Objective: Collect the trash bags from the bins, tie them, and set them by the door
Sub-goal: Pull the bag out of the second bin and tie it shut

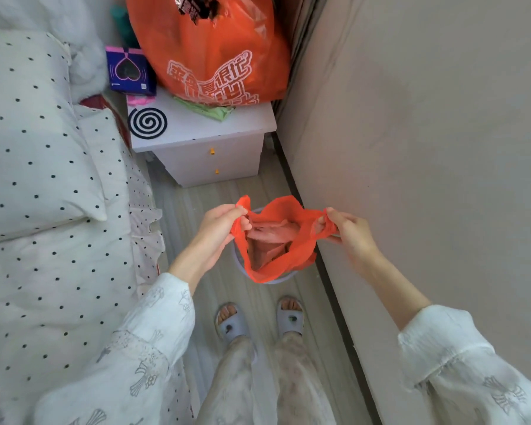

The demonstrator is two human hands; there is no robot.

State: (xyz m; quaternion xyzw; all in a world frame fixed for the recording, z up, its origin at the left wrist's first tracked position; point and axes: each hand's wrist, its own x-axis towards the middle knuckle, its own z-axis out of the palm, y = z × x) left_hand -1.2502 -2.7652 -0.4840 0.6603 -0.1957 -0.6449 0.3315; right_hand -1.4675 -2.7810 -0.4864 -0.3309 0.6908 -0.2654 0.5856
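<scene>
An orange-red plastic trash bag (pixel 281 265) hangs open over a small pale round bin (pixel 276 279) on the wooden floor, in front of my feet. My left hand (pixel 219 230) pinches the bag's left handle. My right hand (pixel 348 233) pinches the right handle, stretching the mouth wide. Crumpled pinkish paper waste shows inside the bag. The bin is mostly hidden under the bag; only its rim shows.
A bed with polka-dot bedding (pixel 52 210) fills the left. A white nightstand (pixel 209 139) stands ahead, bearing a large orange shopping bag (pixel 215 50), a purple box (pixel 131 72) and a mosquito coil (pixel 147 123). A beige wall (pixel 426 148) closes the right side of the narrow floor strip.
</scene>
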